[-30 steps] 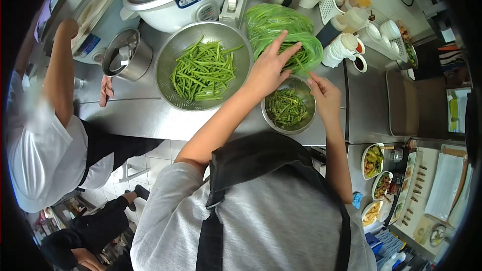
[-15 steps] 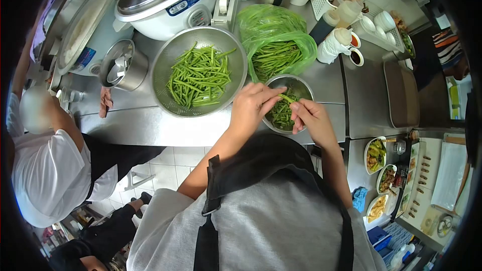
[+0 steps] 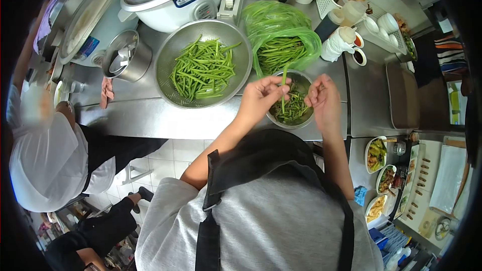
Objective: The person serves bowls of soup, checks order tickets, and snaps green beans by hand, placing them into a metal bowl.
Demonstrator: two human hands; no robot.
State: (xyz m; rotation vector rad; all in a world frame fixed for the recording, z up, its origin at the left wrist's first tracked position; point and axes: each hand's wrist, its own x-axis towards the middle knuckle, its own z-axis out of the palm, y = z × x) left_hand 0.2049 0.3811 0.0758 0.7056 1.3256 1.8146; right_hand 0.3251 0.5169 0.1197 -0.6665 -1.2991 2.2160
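My left hand (image 3: 261, 98) is closed in a pinch on a green bean (image 3: 284, 76), which stands out above and below the fingertips. Just right of it, my right hand (image 3: 324, 101) has its fingers curled together; whether anything small is between them is hidden. Below both hands is a small metal bowl (image 3: 303, 81) with short green bean pieces (image 3: 290, 111) in it. To the left, a wide metal colander (image 3: 163, 86) holds a pile of green beans (image 3: 203, 70). Behind the bowl lies an open green plastic bag (image 3: 273, 16) full of long beans.
A rice cooker (image 3: 173, 5) and a metal pot (image 3: 135, 62) stand left on the steel counter (image 3: 191, 123). Sauce bottles (image 3: 331, 22) and dip cups (image 3: 358, 56) are right of the bag. A person in white (image 3: 47, 163) works at the left; filled dishes (image 3: 375, 154) sit at the right.
My hands have moved apart over the bowl. The bean, earlier between both hands, is now upright in my left hand alone, and my right hand has drawn off to the right.
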